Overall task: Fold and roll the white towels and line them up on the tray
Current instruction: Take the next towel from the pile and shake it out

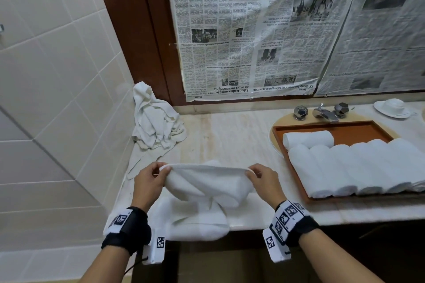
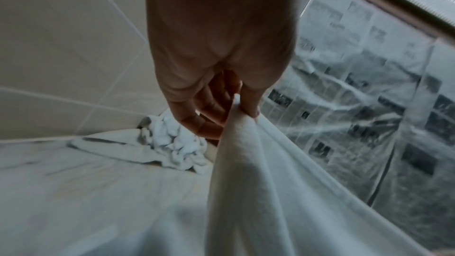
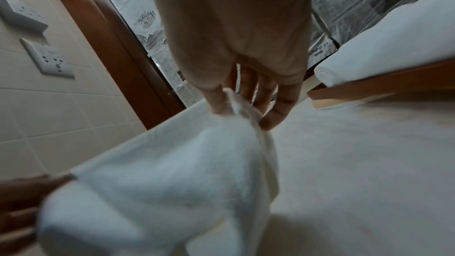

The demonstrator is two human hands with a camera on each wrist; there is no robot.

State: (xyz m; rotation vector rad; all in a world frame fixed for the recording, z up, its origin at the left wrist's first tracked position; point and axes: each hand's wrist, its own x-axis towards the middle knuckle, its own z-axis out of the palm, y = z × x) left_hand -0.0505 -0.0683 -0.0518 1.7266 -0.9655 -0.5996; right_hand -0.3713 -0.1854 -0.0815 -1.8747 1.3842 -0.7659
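**Towel stretched between both hands**

Your left hand point(image 1: 150, 177) and right hand point(image 1: 262, 180) each pinch a top corner of the white towel point(image 1: 207, 188), its lower part sagging onto the surface point(image 1: 230, 131) near the front edge. Only the head view shows the tray point(image 1: 345, 131) to your right, with rolled towels point(image 1: 345, 167) lined up on it, and the crumpled towels point(image 1: 156, 122) in the back-left corner. The wrist views show thumb against fingers point(image 2: 209, 104), clamped on the hem.
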